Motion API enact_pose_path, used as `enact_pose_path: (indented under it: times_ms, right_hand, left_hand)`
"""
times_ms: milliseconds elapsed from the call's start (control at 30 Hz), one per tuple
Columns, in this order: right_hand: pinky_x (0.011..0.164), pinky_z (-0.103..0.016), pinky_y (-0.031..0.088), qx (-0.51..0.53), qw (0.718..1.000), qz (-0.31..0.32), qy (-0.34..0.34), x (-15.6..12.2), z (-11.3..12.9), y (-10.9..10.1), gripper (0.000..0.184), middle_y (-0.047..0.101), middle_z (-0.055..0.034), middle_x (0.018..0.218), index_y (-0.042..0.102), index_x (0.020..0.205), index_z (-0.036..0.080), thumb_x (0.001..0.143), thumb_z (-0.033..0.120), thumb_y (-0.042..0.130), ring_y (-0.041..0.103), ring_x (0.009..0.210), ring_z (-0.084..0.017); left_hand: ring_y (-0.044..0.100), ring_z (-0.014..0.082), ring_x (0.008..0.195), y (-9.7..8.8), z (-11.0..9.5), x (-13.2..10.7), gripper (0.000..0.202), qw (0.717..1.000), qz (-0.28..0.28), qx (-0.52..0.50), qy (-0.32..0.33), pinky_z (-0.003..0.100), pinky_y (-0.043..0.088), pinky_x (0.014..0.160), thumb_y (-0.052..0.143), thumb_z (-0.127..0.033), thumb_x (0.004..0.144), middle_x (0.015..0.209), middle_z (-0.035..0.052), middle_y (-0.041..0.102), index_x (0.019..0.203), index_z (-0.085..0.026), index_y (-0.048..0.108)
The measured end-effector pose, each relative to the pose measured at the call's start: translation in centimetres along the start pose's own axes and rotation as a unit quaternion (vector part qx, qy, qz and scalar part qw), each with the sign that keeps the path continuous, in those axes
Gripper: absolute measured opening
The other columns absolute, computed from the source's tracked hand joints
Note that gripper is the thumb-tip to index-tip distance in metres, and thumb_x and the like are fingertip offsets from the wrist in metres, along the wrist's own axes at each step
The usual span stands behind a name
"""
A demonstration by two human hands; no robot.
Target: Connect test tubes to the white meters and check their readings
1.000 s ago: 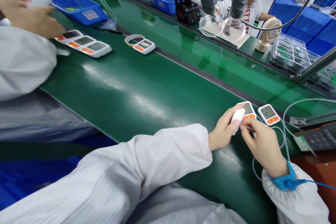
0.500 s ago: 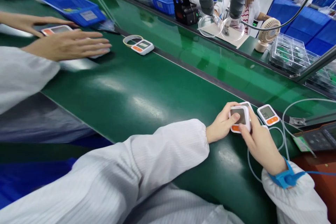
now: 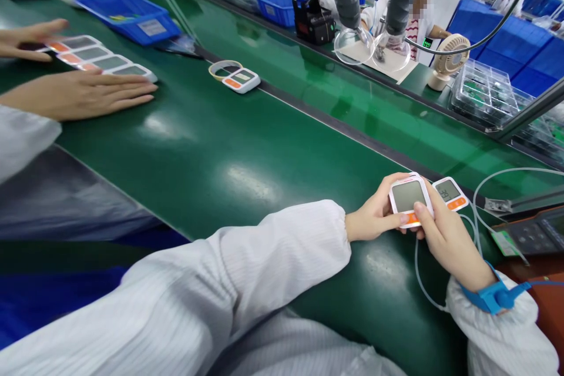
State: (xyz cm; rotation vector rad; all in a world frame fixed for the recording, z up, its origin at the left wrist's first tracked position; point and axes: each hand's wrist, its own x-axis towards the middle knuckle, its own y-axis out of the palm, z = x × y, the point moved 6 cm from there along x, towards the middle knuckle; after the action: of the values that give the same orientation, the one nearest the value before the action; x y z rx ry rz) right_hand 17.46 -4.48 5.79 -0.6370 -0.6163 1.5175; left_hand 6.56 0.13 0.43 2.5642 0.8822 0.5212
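A white handheld digital monitor [image 3: 408,194] with a blank grey screen and orange buttons is held between my two hands. On its left side, my left hand [image 3: 374,211] grips it, thumb along the lower edge. My right hand [image 3: 447,238] holds the right side, its thumb at the orange buttons; a blue strap [image 3: 491,296] circles that wrist. Just beyond my right fingers, a second monitor [image 3: 450,192] lies on the green bench with digits on its screen. Pale tubing [image 3: 418,273] runs on the bench beneath and beside my right hand.
At the left, a co-worker's hands [image 3: 83,94] rest by a row of several monitors [image 3: 106,61]. A blue tray [image 3: 127,14] sits behind them. Another monitor [image 3: 241,79] lies near a yellowish ring [image 3: 215,69]. A dark instrument [image 3: 535,232] stands at the right.
My thumbs have come off the held monitor's screen to its lower edge, and it sits slightly further right. The co-worker's hands have drawn left, uncovering the row of monitors.
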Motion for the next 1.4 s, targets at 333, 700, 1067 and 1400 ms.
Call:
enact_pose_path:
  times_ms: [333,700,1067,1400]
  right_hand:
    - [0.055,-0.029,0.046,-0.026,1.0,-0.005,0.011,-0.01,-0.2,-0.17,0.058,0.066,-0.0002,0.068,0.033,0.152,0.017,0.1,0.044,0.037,0.065,0.058,-0.022]
    - [0.055,-0.029,0.046,-0.034,0.999,-0.004,0.004,-0.05,0.04,-0.17,0.058,0.066,-0.0009,0.068,0.031,0.153,0.016,0.101,0.043,0.037,0.066,0.059,-0.022]
    - [0.056,-0.028,0.047,-0.032,0.999,-0.001,0.026,-0.01,-0.34,-0.15,0.058,0.065,0.0021,0.063,0.034,0.151,0.019,0.1,0.046,0.04,0.066,0.056,-0.021]
    - [0.056,-0.03,0.046,-0.032,0.999,0.0,0.026,0.01,-0.56,-0.03,0.058,0.066,0.0006,0.065,0.034,0.151,0.019,0.101,0.046,0.038,0.065,0.055,-0.022]
  left_hand:
    - [0.061,0.0146,0.085,-0.12,0.24,0.0,0.072,1.0,-0.014,0.0,-0.008,0.023,0.054,0.062,0.073,-0.034,0.082,0.121,0.0071,0.052,0.139,-0.034,0.028]
    - [0.062,0.0144,0.083,-0.14,0.2,0.05,0.072,1.0,-0.01,-0.003,-0.009,0.023,0.054,0.061,0.073,-0.034,0.082,0.114,0.0059,0.054,0.139,-0.034,0.028]
    - [0.062,0.0156,0.083,-0.23,0.38,-0.07,0.074,1.0,-0.017,0.002,-0.019,0.024,0.053,0.061,0.072,-0.034,0.082,0.121,0.0082,0.053,0.141,-0.034,0.026]
    - [0.061,0.0154,0.084,-0.26,0.32,-0.02,0.074,1.0,-0.016,0.005,-0.017,0.024,0.053,0.061,0.072,-0.035,0.082,0.123,0.0091,0.051,0.141,-0.032,0.027]
